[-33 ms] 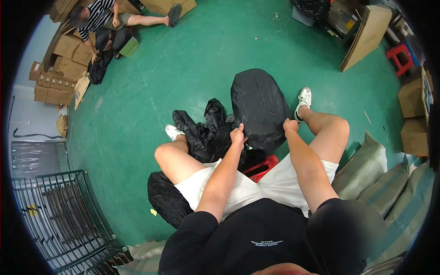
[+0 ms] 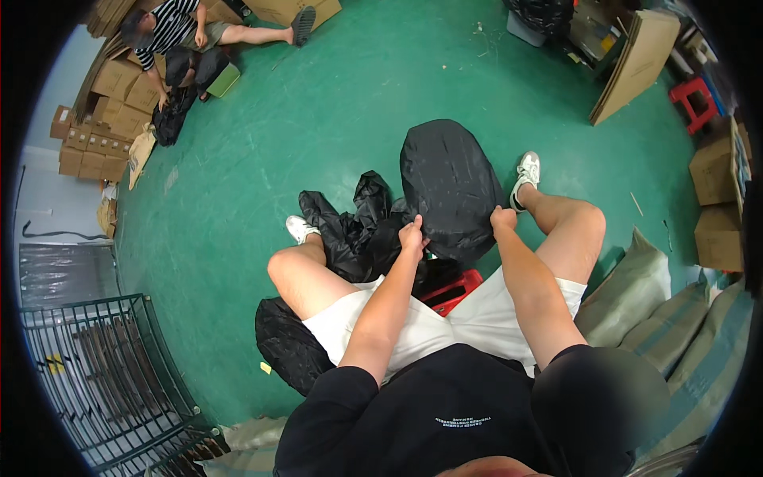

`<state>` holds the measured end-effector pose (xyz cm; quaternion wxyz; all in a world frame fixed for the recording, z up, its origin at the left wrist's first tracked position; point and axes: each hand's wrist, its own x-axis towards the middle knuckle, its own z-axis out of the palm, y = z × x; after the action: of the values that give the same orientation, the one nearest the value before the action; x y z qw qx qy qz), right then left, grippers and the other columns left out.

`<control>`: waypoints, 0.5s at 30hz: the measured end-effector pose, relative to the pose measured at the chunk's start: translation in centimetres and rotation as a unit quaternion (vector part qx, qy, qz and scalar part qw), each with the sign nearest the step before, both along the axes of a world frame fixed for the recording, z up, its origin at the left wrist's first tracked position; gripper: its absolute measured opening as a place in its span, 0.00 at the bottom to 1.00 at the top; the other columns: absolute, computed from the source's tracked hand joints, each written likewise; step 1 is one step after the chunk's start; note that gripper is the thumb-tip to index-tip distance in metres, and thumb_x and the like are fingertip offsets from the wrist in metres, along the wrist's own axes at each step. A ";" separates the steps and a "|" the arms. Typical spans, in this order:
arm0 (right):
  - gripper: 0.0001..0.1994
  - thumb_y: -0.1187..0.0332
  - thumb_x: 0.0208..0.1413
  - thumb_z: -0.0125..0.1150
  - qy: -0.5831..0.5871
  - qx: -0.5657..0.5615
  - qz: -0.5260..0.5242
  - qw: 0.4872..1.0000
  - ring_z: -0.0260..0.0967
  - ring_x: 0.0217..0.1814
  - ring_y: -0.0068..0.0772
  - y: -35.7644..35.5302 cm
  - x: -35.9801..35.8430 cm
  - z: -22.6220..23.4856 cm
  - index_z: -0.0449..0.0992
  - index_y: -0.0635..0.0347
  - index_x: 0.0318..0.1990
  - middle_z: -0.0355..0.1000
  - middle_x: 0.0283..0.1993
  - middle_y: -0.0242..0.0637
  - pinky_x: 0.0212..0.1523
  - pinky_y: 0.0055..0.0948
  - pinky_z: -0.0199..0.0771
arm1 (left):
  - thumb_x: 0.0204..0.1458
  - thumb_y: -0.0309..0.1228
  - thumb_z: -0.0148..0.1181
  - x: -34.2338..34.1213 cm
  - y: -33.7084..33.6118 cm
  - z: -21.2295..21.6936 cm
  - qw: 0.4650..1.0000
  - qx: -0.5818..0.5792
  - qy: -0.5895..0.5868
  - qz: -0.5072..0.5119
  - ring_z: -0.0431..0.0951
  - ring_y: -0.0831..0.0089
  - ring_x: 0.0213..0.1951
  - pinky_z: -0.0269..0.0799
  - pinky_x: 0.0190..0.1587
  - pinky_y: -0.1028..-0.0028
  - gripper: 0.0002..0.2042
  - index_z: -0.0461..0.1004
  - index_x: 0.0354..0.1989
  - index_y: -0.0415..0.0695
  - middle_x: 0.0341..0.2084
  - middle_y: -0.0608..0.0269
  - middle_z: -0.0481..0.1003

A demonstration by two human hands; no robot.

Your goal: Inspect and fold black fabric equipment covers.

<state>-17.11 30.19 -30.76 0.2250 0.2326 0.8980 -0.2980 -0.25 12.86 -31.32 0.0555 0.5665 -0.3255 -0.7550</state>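
Between my knees I hold up a black oval cover [image 2: 451, 187] of thin, creased fabric, spread out wide. My left hand [image 2: 412, 237] grips its near left edge, fingers closed. On the right edge, my right hand [image 2: 504, 217] is closed on the cloth too. Crumpled black fabric [image 2: 354, 230] lies in a heap by my left foot, left of the cover. More black fabric [image 2: 290, 342] bulges beside my left thigh. A red plastic stool [image 2: 455, 292] shows in part between my thighs. What lies under the spread cover is hidden.
Far left, another person [image 2: 179, 40] sits by stacked cardboard boxes [image 2: 119, 119] handling black fabric. A green metal rack [image 2: 111, 374] stands at left. Woven sacks [image 2: 636, 286], brown boxes [image 2: 718, 203], another red stool [image 2: 694, 105] and a leaning cardboard sheet [image 2: 636, 63] line the right.
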 end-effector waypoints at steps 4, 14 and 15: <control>0.25 0.60 0.54 0.57 -0.011 -0.017 0.022 1.000 0.70 0.56 0.57 -0.2 0.2 -0.2 0.71 0.75 0.52 0.72 0.52 0.60 0.57 0.46 0.69 | 0.51 0.37 0.68 0.3 -0.1 0.2 0.999 -0.036 0.010 -0.018 0.73 0.75 0.31 0.70 0.32 0.72 0.11 0.71 0.34 0.48 0.31 0.69 0.74; 0.35 0.68 0.44 0.63 0.107 0.146 0.308 0.934 0.61 0.61 0.60 -1.7 -0.2 6.5 0.54 0.59 0.61 0.62 0.58 0.58 0.59 0.52 0.64 | 0.46 0.26 0.69 3.6 1.3 0.8 0.978 -0.120 -0.021 -0.172 0.78 0.72 0.19 0.73 0.19 0.76 0.14 0.64 0.26 0.44 0.22 0.62 0.75; 0.31 0.70 0.44 0.62 0.164 0.086 0.342 0.921 0.62 0.60 0.59 -1.6 -1.9 7.2 0.57 0.62 0.57 0.63 0.57 0.58 0.58 0.50 0.65 | 0.46 0.26 0.69 3.1 1.4 1.3 0.978 -0.119 -0.018 -0.171 0.78 0.72 0.19 0.73 0.19 0.76 0.14 0.64 0.26 0.44 0.22 0.62 0.75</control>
<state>-19.03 28.61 -23.55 0.1423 -0.1226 0.9694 -0.1581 2.88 14.29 -29.98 -0.0131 0.5052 -0.5061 -0.6989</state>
